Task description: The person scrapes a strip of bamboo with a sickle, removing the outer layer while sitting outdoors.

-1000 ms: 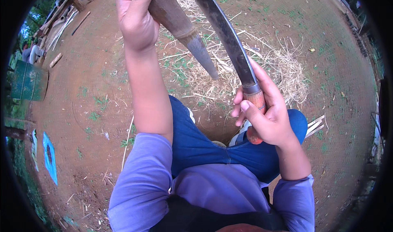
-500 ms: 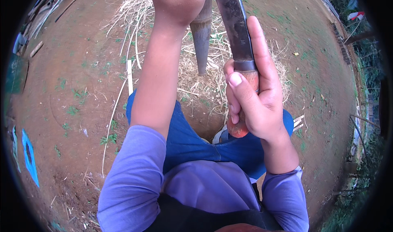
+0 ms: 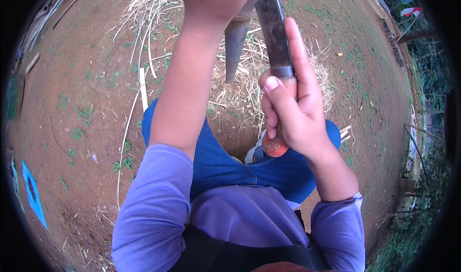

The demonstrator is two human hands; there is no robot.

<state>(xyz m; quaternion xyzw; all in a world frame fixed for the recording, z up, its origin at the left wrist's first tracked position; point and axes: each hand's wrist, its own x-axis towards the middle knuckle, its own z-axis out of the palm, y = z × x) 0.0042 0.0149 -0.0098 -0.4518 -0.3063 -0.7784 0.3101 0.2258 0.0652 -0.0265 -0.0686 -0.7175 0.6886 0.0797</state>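
Here's the right hand (image 3: 295, 111) wrapped round the knife (image 3: 272, 32), index finger (image 3: 297, 49) straight; left hand (image 3: 216, 1), grip I can't tell, beside a tapered dark piece (image 3: 235, 46).

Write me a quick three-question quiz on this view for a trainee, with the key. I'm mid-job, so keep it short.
1. Which hand grips the knife?
2. True or false: the tapered piece showing below the left hand has its narrow tip toward the picture's upper edge.
3. What is scattered on the ground beyond the legs? A) bottles; B) pale strips; C) coins.

Key:
1. The right hand.
2. False; the tapered piece narrows toward the lower edge.
3. B, pale strips.
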